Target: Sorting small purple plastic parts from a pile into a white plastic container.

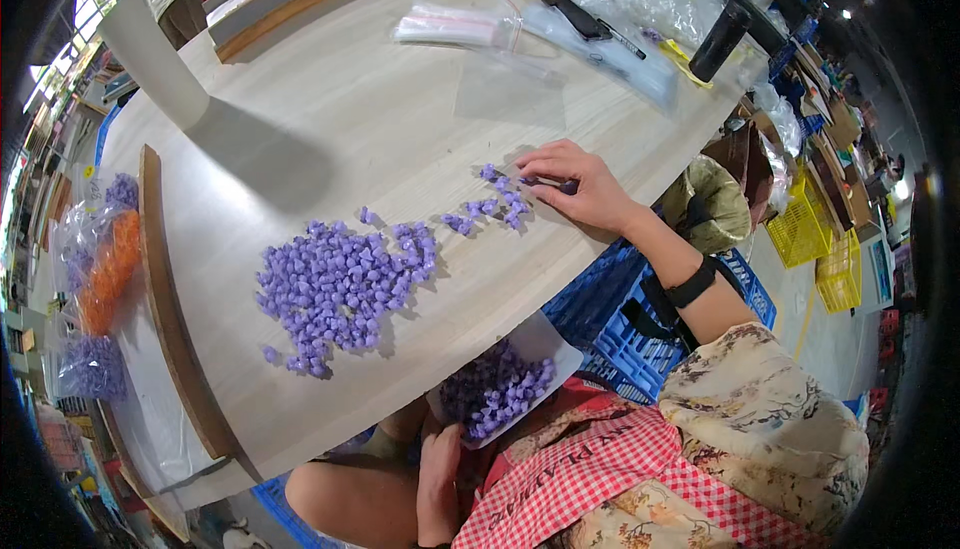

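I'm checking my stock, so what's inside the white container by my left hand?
The white container holds many small purple pieces. Only the upper ones show; whatever lies beneath them, or under the table, is hidden.

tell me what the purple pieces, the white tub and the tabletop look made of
Purple pieces: probably molded plastic, evenly coloured with a slight sheen. White tub: likely plastic too, with a smooth, thin-looking wall. Tabletop: perhaps laminate, pale and smooth with faint wood-like streaks.
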Tool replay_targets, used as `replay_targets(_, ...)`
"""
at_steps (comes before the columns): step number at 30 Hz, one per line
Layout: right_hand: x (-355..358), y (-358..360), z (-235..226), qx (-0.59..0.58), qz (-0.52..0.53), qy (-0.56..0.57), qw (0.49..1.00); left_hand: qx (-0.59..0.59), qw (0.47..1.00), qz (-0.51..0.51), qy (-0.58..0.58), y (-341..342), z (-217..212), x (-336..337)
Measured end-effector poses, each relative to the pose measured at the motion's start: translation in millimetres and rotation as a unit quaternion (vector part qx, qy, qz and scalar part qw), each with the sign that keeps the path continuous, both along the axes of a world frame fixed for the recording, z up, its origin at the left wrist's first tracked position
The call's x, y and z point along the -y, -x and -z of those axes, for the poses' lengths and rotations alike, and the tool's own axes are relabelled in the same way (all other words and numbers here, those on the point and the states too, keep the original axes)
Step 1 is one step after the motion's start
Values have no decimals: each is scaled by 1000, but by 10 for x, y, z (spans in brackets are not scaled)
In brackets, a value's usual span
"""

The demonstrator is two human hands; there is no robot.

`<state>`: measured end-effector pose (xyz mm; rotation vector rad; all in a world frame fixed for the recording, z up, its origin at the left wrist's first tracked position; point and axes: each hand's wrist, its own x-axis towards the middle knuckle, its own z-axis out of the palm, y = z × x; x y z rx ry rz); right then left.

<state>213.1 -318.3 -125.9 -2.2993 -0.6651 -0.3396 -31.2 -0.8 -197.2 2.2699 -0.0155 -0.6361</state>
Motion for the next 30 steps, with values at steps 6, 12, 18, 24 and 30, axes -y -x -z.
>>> replay_targets(6, -2, 119, -17, -101, 28, -71, 992, -154, 956, -224, 113, -47, -76, 63)
replay_targets(12, -276, 192, -108, -46, 11, -36, 998, -167, 963, -187, 98, -30, -24, 28)
replay_targets(18, -345, 187, -72, -8, 19, 27, 999, -183, 970, -155, 47, -82, -18, 48)
replay_targets(24, -271, 152, -27, -15, 59, 26, 998, -256, 889, -345, 161, -13, 227, 52)
replay_targets(30, -428, 21, -94, -13, 11, -14, 1000, -271, 884, -341, 169, -43, 235, 54)
